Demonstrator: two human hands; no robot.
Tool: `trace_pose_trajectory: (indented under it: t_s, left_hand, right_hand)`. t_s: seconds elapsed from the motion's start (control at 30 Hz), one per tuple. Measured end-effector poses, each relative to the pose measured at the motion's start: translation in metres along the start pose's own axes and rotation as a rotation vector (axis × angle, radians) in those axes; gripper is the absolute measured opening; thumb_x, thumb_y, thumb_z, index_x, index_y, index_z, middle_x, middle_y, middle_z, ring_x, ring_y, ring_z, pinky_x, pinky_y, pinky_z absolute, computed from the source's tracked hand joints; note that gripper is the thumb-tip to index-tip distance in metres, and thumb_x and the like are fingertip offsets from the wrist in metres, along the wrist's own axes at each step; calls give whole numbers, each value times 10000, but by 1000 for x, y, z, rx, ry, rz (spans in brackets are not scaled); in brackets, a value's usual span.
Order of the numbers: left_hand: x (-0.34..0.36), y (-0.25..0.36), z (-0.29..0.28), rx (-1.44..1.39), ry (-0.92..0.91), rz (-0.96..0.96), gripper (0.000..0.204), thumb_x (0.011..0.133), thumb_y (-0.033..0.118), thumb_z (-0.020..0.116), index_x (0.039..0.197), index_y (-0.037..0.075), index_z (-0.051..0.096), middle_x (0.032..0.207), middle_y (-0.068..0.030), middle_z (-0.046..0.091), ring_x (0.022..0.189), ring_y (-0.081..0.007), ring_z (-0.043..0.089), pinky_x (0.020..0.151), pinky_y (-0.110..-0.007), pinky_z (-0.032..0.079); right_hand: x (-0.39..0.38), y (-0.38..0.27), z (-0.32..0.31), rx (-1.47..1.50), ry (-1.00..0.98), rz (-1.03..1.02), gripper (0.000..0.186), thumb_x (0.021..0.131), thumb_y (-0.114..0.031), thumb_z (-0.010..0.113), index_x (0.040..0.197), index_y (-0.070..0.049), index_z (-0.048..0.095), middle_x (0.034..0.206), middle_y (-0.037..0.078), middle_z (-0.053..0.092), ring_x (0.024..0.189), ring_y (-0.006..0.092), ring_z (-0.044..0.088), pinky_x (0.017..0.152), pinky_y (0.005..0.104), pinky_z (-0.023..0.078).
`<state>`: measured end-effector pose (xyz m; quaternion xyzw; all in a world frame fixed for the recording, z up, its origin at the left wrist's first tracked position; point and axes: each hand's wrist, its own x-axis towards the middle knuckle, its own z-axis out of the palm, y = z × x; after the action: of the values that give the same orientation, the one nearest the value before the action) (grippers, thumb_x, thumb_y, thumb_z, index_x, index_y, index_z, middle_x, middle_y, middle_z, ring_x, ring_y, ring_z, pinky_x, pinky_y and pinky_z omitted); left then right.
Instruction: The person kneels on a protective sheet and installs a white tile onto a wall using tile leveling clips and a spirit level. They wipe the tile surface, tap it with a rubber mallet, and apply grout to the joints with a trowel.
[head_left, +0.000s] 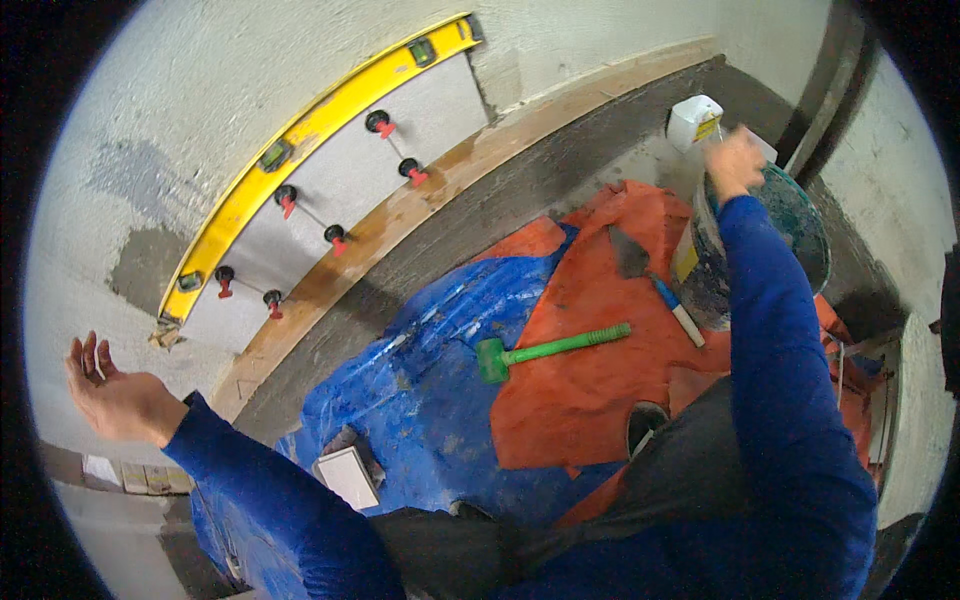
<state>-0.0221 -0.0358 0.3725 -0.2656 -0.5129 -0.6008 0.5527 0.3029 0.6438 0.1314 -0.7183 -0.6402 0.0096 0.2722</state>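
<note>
My left hand (120, 395) is raised at the left, fingers apart and slightly curled, holding nothing. My right hand (735, 160) is closed at the upper right, over a dirty bucket (795, 240) and beside a white plastic jug (688, 120); what it holds is unclear. A long yellow spirit level (350, 90) rests along the top of pale tiles (450, 100) on the wall, fitted with several black-and-red leveling clips (333, 238). A green rubber mallet (495, 360) and a trowel (678, 310) with a blue-and-white handle lie on the tarps below.
Blue (400, 400) and orange (570, 400) tarps cover the floor under me. A small white tile piece (348, 478) lies at the lower left. A wooden batten (555, 90) runs along the wall below the tiles. An upright dark channel (820, 100) stands at the right.
</note>
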Motion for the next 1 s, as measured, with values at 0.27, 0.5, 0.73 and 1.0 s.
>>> trace_pose_trajectory:
  t_s: [0.27, 0.5, 0.73, 1.0]
  left_hand:
    - [-102, 112, 62, -84, -752, -55, 310, 1001, 209, 548, 1161, -29, 665, 1150, -139, 650, 1094, -238, 595, 962, -407, 469]
    - [-225, 177, 23, -91, -1830, -110, 291, 810, 189, 824, 1054, 58, 732, 1234, -185, 642, 1119, -357, 656, 962, -434, 538]
    - [-250, 142, -10, 80, -1892, -280, 332, 848, 188, 793, 1129, 48, 687, 1276, -191, 624, 1115, -389, 648, 944, -453, 548]
    - [-257, 118, -23, 39, -1876, -315, 342, 859, 188, 773, 1152, 44, 673, 1284, -203, 604, 1163, -401, 618, 991, -455, 523]
  right_hand:
    - [-57, -226, -62, 1255, 5, -522, 397, 815, -216, 756, 1180, -77, 687, 1066, 142, 715, 939, 287, 702, 848, 418, 555]
    - [-131, -286, -40, 1458, -297, -534, 545, 853, -379, 813, 1282, -66, 696, 1201, 187, 720, 1099, 255, 690, 934, 371, 541]
    - [-158, -282, -64, 1276, -275, -612, 408, 824, -276, 831, 1119, -23, 707, 993, 184, 760, 932, 356, 733, 786, 429, 556]
    - [-163, -298, -55, 1248, -87, -629, 546, 775, -312, 864, 1138, 59, 695, 1004, 232, 754, 939, 339, 737, 828, 402, 558]
